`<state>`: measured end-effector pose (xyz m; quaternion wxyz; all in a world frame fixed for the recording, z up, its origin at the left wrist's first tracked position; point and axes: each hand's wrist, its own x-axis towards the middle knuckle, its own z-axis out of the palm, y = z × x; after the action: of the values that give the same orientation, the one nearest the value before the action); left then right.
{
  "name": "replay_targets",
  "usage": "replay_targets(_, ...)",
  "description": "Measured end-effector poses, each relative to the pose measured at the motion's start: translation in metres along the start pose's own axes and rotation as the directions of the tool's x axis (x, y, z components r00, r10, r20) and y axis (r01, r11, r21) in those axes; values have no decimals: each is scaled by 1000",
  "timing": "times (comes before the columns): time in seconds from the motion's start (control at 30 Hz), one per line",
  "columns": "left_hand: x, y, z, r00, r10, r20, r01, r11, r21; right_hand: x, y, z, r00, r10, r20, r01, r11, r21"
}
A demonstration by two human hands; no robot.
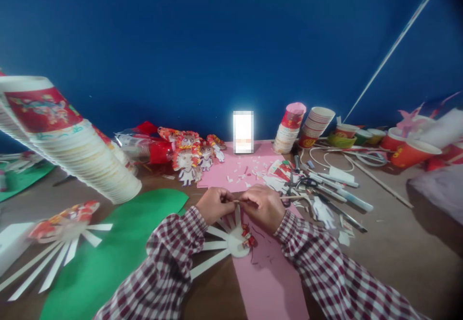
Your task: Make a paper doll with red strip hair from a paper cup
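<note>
A paper cup cut into strips (238,243) lies splayed out below my hands, its white round base in the middle and long white strips fanning to the left. One strip rises to my fingertips. My left hand (217,205) is closed in a pinch at that strip's end. Close against it, my right hand (263,204) pinches at the same spot. From the right hand's far side a thin wooden stick (292,197) sticks out; its other end is hidden by the fingers. Red printed cup pieces (248,236) show beside the base.
Stacked paper cups (87,151) lean at the left, above green paper (119,243) and another cut cup (68,230). Pink paper (275,281) lies underneath. Paper figures (187,158) stand behind. Pens (356,199), scraps and cup stacks (316,126) are at the right.
</note>
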<state>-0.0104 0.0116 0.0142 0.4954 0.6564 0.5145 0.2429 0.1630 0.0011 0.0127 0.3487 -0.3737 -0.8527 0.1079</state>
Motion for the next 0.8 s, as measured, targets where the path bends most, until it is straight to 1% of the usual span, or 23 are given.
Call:
replay_targets(0.1,0,-2,1,999,29,14,-29,999,33,0,0,2,1000,-12,2,12,999,-31)
replay_targets(0.23,-1,1,1,998,68,-4,-68,997,39,-1,1,2,1000,-19,16,19,999,-33)
replay_targets(0.4,-2,7,-1,998,-7,59,10,998,-60,0,3,1,1000,-29,-5,28,999,-22)
replay_targets(0.47,-2,8,-2,997,-32,67,38,995,-94,0,3,1,999,-41,-14,40,999,-24)
replay_targets(0.6,-2,9,-3,997,-10,74,17,995,-100,0,3,1,998,-47,-31,46,998,-35)
replay_targets(0.7,-2,8,-3,998,2,62,4,995,-102,0,4,2,999,-41,-29,40,998,-42)
replay_targets(0.8,-2,7,-2,1000,20,14,-18,996,-93,-1,5,2,999,-29,-22,28,999,-32)
